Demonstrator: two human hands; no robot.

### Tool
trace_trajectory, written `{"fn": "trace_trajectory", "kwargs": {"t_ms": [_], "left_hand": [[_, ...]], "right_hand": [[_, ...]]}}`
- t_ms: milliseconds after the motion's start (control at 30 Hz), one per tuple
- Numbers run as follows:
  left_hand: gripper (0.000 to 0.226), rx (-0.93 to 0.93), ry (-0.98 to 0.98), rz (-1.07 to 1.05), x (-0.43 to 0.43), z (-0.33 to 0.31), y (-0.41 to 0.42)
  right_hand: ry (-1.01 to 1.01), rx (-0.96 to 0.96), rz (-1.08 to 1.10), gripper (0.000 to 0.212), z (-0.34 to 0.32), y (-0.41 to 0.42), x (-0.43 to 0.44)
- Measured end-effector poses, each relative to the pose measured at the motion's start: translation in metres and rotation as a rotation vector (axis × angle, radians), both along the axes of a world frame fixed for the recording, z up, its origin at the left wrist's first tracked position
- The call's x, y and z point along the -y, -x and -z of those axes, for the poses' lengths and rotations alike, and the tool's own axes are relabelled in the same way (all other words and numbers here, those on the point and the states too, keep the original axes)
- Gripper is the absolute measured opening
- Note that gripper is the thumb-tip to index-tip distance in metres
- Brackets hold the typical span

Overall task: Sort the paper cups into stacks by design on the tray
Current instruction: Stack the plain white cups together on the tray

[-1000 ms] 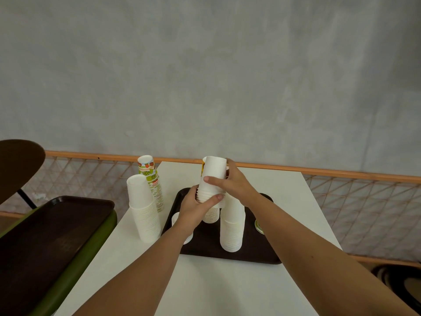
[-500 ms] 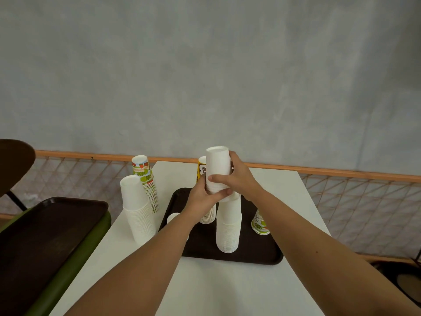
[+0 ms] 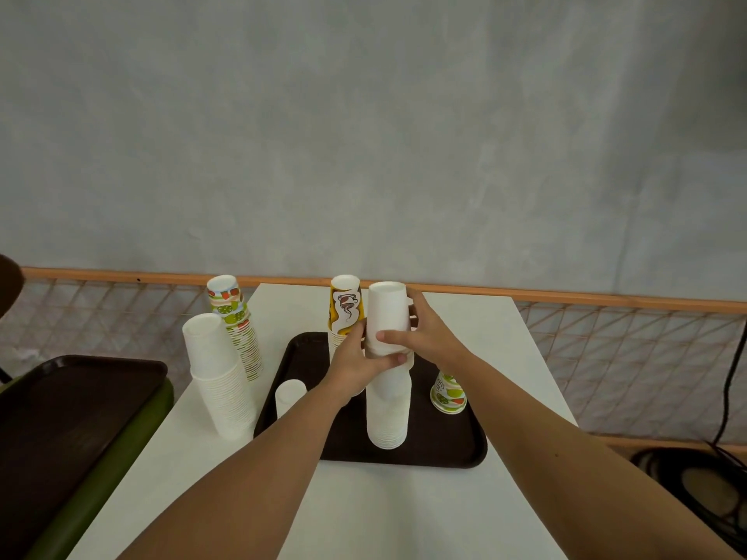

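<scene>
Grey wall (image 3: pixel 364 155) backs a white table (image 3: pixel 404 519) where left hand (image 3: pixel 355 365) and right hand (image 3: pixel 432 337) clasp white cups (image 3: pixel 386 313) over the tray (image 3: pixel 444 448).

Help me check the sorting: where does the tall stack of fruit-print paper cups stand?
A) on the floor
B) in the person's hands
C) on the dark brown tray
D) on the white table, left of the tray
D: the tall stack of fruit-print paper cups stands on the white table, left of the dark brown tray.

On tray (image 3: pixel 444 452) — centre stack (image 3: pixel 387 422), rear stack (image 3: pixel 345 313) behind-left, left cup (image 3: pixel 289 394), right cup (image 3: pixel 448 394); left of tray, on table (image 3: pixel 404 515) — 2 more: near stack (image 3: pixel 220 381) before far stack (image 3: pixel 238 329).
</scene>
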State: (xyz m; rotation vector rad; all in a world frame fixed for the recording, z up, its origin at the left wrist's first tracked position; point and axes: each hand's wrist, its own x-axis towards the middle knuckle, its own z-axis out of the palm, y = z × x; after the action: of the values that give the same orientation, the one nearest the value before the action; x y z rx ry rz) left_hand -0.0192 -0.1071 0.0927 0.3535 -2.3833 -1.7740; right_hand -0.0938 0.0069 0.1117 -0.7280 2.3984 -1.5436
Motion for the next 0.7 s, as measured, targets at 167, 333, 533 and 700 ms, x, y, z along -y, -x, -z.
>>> {"fn": "trace_trajectory", "kwargs": {"t_ms": [167,333,533,700], "left_hand": [[0.082,0.041,0.033,0.002,0.002,0.006,0.000],[0.094,0.090,0.095,0.031,0.001,0.013,-0.003],[0.103,0.107,0.089,0.029,0.014,0.017,-0.004],[0.052,-0.036,0.006,-0.177,0.022,0.011,-0.010]], "right_hand": [[0.111,-0.026,-0.021,0.066,-0.004,-0.004,0.001],[0.113,-0.079,-0.013,0.033,-0.001,-0.003,0.005],[0.191,-0.135,0.025,0.030,-0.008,0.000,0.004],[0.246,-0.336,0.142,0.022,-0.028,0.003,0.018]]}}
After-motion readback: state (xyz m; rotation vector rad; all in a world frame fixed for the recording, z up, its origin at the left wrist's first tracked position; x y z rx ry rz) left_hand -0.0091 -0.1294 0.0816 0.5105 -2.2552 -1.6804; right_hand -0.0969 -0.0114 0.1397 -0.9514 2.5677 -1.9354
